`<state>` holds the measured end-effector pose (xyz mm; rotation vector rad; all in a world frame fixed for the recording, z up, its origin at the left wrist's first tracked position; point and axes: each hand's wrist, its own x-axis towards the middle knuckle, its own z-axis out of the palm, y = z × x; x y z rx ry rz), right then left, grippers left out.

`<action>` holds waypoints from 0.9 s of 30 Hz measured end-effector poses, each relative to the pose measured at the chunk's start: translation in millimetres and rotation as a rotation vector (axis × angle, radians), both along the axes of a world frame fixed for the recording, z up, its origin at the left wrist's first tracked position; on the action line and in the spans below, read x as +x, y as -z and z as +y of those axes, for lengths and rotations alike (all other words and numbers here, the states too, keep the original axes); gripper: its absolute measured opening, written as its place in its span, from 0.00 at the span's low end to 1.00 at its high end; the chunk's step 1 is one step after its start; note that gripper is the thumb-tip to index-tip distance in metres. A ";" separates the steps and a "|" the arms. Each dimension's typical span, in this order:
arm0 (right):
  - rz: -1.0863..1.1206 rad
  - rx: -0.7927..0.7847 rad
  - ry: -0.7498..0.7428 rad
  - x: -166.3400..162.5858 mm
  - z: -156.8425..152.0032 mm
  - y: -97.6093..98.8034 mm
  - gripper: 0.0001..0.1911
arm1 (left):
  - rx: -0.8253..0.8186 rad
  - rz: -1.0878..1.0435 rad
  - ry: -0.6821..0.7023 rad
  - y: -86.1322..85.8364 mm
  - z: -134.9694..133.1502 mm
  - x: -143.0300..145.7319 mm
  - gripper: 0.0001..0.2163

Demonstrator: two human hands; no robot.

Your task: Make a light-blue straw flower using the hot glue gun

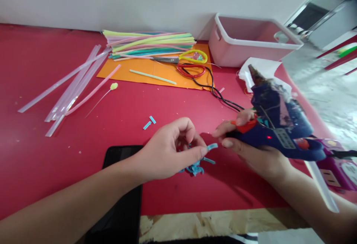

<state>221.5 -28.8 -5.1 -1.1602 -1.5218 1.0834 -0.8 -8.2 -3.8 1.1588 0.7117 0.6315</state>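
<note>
My left hand (170, 151) pinches a short piece of blue pipe cleaner (212, 146) between thumb and finger. Below its fingertips lies a small heap of blue pipe-cleaner pieces (195, 168) on the red table, partly covered by the hand. My right hand (259, 158) is closed round the handle of a dark blue hot glue gun (279, 132) with an orange trigger and a small red light. Its dirty nozzle points up and away, and a clear glue stick (322, 186) sticks out of its back. Two short blue pieces (149, 122) lie beyond my left hand.
Glue sticks (75, 84) lie at the left, near a yellow tuft on a wire (113, 86). Pipe cleaners (150, 43) and scissors (178, 61) rest on orange card (122, 73). A bin (251, 48), black phone (119, 203) and purple power strip (334, 166) surround the work area.
</note>
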 end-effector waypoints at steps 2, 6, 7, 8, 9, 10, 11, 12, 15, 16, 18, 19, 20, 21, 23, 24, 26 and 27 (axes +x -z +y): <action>0.056 -0.063 -0.096 2.5 -2.1 -1.3 0.16 | -0.069 -0.034 0.074 0.4 -0.6 0.4 0.16; 0.205 -0.266 -0.324 8.1 -3.7 -1.5 0.14 | -0.202 -0.079 0.152 -0.2 0.3 1.5 0.18; 0.218 -0.297 -0.355 8.6 -3.8 -1.6 0.14 | -0.219 -0.076 0.160 -0.7 0.8 1.5 0.18; 0.225 -0.321 -0.376 8.7 -3.8 -1.7 0.15 | -0.225 -0.070 0.167 -1.1 1.4 1.5 0.19; 0.227 -0.338 -0.388 8.5 -3.7 -1.9 0.15 | -0.226 -0.062 0.172 -1.5 1.9 1.3 0.19; 0.226 -0.348 -0.396 8.0 -3.7 -2.1 0.15 | -0.223 -0.056 0.178 -1.9 2.3 1.1 0.19; 0.224 -0.358 -0.397 7.3 -3.7 -2.3 0.15 | -0.219 -0.048 0.184 -2.0 2.6 0.8 0.18; 0.222 -0.366 -0.397 6.5 -3.8 -2.4 0.15 | -0.213 -0.039 0.187 -2.0 2.9 0.6 0.18; 0.216 -0.390 -0.391 4.7 -5.0 -2.8 0.15 | -0.198 -0.027 0.194 -1.4 3.2 0.5 0.17; 0.220 -0.397 -0.389 4.5 -5.7 -2.9 0.15 | -0.195 -0.022 0.193 -1.4 3.1 0.7 0.17; 0.238 -0.407 -0.385 4.6 -7.2 -2.9 0.14 | -0.186 -0.007 0.190 -2.1 2.5 1.1 0.15; 0.255 -0.406 -0.378 4.9 -7.6 -2.6 0.14 | -0.175 0.004 0.183 -2.9 1.9 1.3 0.13; 0.281 -0.399 -0.366 5.3 -7.8 -2.1 0.14 | -0.153 0.018 0.172 -4.0 1.1 1.3 0.11; 0.309 -0.388 -0.345 5.7 -7.5 -1.2 0.15 | -0.112 0.039 0.157 -5.1 0.3 1.2 0.09; 0.356 -0.355 -0.286 6.5 -5.9 1.2 0.17 | 0.053 0.104 0.118 -7.1 -1.6 0.7 0.05; 0.371 -0.342 -0.255 6.9 -4.7 2.5 0.18 | 0.181 0.151 0.094 -7.5 -2.5 0.4 0.04; 0.381 -0.328 -0.212 7.3 -2.5 4.9 0.19 | 0.491 0.242 0.042 -6.9 -4.1 0.0 0.02; 0.380 -0.325 -0.205 7.3 -1.7 5.7 0.19 | 0.628 0.273 0.020 -5.9 -4.8 0.1 0.02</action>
